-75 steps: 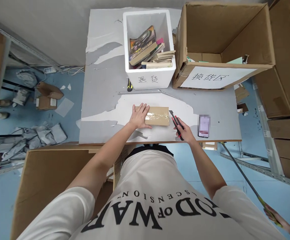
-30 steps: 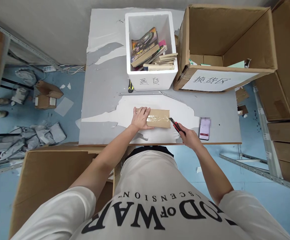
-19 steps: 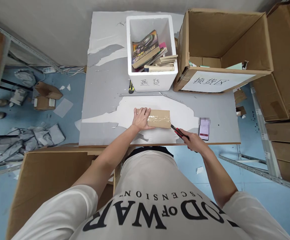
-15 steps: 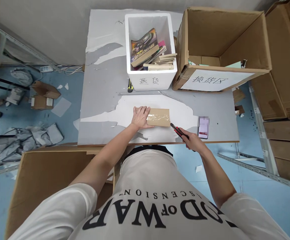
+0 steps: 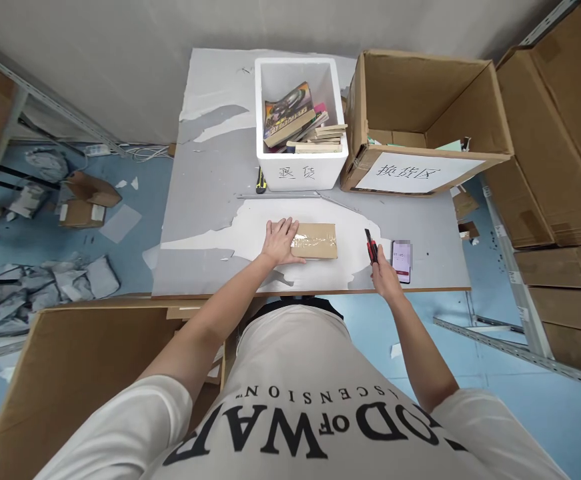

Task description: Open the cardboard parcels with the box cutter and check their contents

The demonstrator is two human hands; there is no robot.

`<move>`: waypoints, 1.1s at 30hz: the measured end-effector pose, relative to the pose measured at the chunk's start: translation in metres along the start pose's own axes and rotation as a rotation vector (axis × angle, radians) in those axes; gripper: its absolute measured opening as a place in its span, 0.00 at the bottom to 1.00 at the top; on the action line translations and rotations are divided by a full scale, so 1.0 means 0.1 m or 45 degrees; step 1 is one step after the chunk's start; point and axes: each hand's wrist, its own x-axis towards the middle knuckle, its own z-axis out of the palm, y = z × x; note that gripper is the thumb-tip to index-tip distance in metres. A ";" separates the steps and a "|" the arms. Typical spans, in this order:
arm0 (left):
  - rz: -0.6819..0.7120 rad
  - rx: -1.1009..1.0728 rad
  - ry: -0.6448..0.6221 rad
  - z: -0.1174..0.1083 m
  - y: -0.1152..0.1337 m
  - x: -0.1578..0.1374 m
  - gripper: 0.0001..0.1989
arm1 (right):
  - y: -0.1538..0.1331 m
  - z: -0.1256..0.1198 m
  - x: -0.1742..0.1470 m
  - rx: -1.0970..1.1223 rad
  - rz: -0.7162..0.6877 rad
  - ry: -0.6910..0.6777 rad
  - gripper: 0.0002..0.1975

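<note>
A small taped cardboard box [image 5: 317, 241] lies flat on the table. My left hand [image 5: 280, 241] is laid over its left end, thumb along the near side and fingers toward the far side, holding it; that end is partly hidden. To the right of the box and apart from it, my right hand [image 5: 385, 273] is closed around a red and black utility knife [image 5: 371, 247]. The knife's dark tip points away from me. Just right of that hand, a phone [image 5: 401, 260] with a lit screen rests on the table.
A white foam box [image 5: 303, 172] of books [image 5: 290, 120] stands at the back, beside a large open carton [image 5: 430, 175]. A yellow and black cutter [image 5: 261, 180] lies by the foam box. The table's near edge [image 5: 310, 293] runs before me. Another carton [image 5: 85, 373] is at lower left.
My right hand has drawn the utility knife away from the box's right end, and its blade has turned to point away from me. My left hand stays on the box. The view has shifted slightly.
</note>
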 end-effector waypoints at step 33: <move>0.057 -0.163 0.156 0.12 -0.06 -0.35 0.28 | -1.30 0.19 0.93 -0.346 -0.989 -0.228 0.23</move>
